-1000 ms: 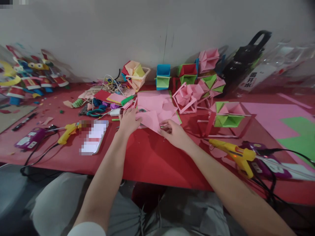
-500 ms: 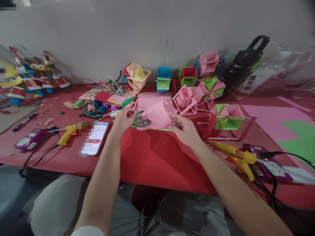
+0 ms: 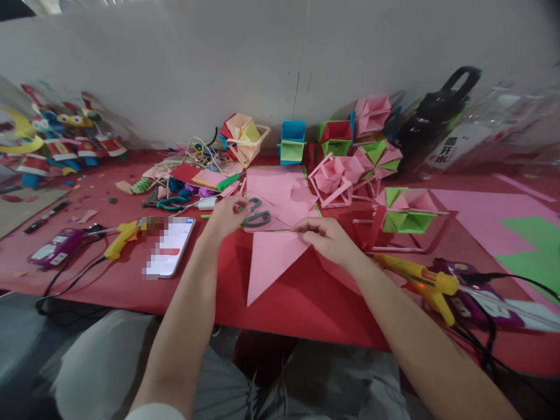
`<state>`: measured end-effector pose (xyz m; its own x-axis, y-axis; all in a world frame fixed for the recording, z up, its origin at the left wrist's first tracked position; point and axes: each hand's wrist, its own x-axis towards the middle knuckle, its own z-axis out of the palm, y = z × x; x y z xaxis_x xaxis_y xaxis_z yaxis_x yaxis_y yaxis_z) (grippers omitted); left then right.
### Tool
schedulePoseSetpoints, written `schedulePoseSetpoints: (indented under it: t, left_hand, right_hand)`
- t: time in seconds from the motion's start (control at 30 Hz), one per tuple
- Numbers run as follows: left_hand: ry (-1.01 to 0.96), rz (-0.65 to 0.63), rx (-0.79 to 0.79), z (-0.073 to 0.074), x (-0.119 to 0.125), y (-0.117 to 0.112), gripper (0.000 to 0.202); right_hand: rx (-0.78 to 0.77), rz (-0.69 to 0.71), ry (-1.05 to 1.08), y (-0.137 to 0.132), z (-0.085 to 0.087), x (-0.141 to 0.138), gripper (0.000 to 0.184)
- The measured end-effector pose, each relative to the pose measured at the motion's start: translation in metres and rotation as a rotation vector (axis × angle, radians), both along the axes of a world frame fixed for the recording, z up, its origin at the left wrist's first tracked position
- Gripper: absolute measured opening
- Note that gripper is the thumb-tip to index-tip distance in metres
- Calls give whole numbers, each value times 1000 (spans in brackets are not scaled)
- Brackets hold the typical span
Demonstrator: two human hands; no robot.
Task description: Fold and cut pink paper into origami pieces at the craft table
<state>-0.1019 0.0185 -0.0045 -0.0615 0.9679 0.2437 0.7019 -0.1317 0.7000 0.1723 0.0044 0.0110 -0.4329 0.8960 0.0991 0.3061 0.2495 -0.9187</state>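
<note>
Whether the left hand (image 3: 227,217) touches the scissors (image 3: 258,219) is unclear, and their blades cannot be made out. The right hand (image 3: 328,236) and its forearm hide part of the pink sheet (image 3: 271,259). Blocky pixels cover much of the phone (image 3: 184,236). The left edge crops the moon (image 3: 26,144); the right, the green paper (image 3: 531,269). The clear bottles (image 3: 468,137) blur together.

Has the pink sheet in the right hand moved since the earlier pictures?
Yes, toward the person: earlier the pink sheet showed mostly over the paper stack; now it is mostly on the stack's near side.
</note>
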Motion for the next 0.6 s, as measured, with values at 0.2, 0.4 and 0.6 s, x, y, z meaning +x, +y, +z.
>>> schedulePoseSetpoints:
  t: [0.2,0.4,0.6]
  left_hand:
    - [177,-23,-88,-9,8,0,33]
    - [135,19,-89,-13,6,4,30]
    - [100,56,37,-1,6,0,41]
  right_hand:
    - [38,59,-95,-2,-6,-3,26]
    - [24,118,-138,-8,-15,-11,19]
    - [118,67,-130,-9,-23,-13,15]
